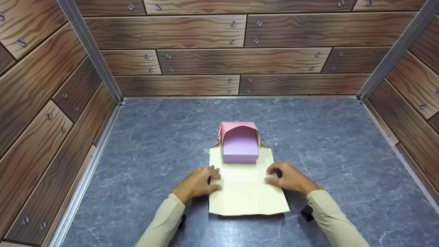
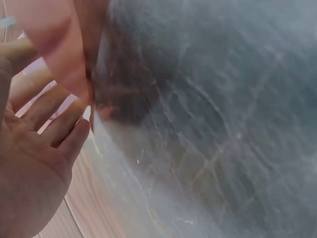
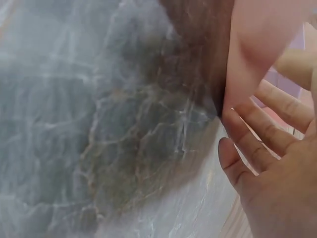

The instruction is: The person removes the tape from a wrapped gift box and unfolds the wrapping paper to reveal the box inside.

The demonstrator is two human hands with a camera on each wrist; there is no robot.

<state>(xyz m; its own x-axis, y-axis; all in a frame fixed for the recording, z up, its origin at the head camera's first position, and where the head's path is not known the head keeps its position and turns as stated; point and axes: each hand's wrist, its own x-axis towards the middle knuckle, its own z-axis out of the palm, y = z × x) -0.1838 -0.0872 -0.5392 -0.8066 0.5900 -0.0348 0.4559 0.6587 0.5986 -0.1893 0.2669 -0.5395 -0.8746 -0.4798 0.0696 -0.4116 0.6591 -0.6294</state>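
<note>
An unfolded card box [image 1: 252,197] lies on the grey surface, its cream inside facing up. Pink outer faces show in both wrist views, as a flap [image 2: 57,44] and a flap [image 3: 255,39]. At its far end, a folded pink part [image 1: 236,126] arches over a purple box [image 1: 241,151]. My left hand [image 1: 199,181] touches the left side of the cream panel, thumb and fingers apart. On the opposite side my right hand [image 1: 289,176] touches the panel in much the same way. Several fingertips of each hand pass behind the pink flaps in the wrist views.
Wood-patterned panels [image 1: 199,32] stand at the back and both sides. Metal rails [image 1: 92,51] run along their corners and lower edges. A dark wrist device [image 1: 307,213] sits below the right sleeve. The grey marbled surface [image 1: 154,137] extends around the card.
</note>
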